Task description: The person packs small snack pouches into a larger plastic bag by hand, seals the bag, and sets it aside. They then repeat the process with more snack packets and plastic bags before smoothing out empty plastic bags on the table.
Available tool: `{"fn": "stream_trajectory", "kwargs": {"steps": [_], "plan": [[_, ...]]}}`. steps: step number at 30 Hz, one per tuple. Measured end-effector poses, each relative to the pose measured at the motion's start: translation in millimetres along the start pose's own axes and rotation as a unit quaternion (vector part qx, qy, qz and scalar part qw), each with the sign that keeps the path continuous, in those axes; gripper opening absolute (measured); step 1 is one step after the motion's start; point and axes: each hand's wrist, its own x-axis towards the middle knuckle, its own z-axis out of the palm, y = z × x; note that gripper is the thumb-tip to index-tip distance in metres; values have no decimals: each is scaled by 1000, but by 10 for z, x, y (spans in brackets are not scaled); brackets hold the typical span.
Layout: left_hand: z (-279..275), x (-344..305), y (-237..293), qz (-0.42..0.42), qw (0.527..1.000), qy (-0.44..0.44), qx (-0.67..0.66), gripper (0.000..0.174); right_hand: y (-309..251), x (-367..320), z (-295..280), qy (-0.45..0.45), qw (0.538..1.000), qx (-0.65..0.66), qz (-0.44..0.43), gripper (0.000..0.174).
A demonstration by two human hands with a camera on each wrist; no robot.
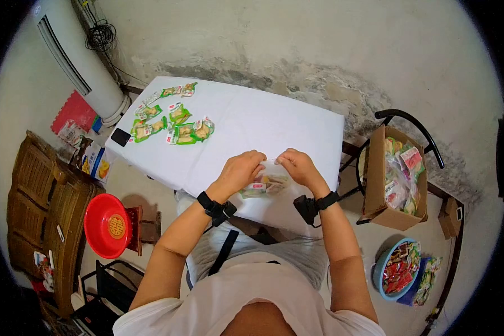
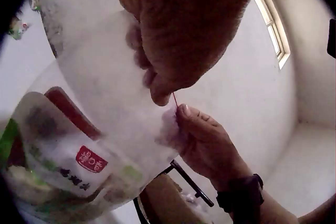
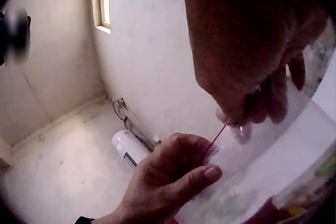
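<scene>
A clear plastic bag with several packets inside hangs between the two hands over the table's front edge. Its top is pinched by the left hand on one side and the right hand on the other. Both wrist views show a thin red strip stretched between the fingers at the bag's top. In the left wrist view a white packet with a red label shows through the film of the bag. The right hand has thumb and fingers closed on the bag's edge there.
Green and white packets and a black phone lie on the table's left part. At right, a cardboard box of packets rests on a chair. A blue basin of packets and a red basin flank the person.
</scene>
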Motion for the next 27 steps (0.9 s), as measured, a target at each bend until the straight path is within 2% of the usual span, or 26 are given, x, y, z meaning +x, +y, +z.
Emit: {"fn": "stream_trajectory", "kwargs": {"steps": [2, 3, 5, 9, 12, 21, 25, 27], "plan": [[-14, -32, -33, 10, 1000, -6, 14, 19, 37, 8, 24, 23, 998, 14, -55, 11], [12, -24, -32, 23, 999, -14, 26, 16, 2, -17, -21, 29, 998, 6, -46, 11], [17, -14, -8, 37, 999, -7, 20, 13, -123, -17, -59, 25, 991, -34, -126, 8], [10, -14, 11, 55, 997, 5, 52, 8, -104, -64, -28, 30, 984, -118, -133, 10], [-11, -8, 17, 80, 995, 3, 63, 9, -52, -58, 7, 34, 982, -125, -140, 12], [-104, -112, -74, 75, 992, -35, 95, 11, -129, -121, -120, -12, 972, -191, -138, 15], [-214, -252, -151, 62, 994, -28, 84, 10, -128, -189, -152, -10, 976, -181, -124, 11], [-273, -318, -166, 61, 994, -21, 84, 7, -97, -222, -154, 9, 973, -176, -147, 13]]}}
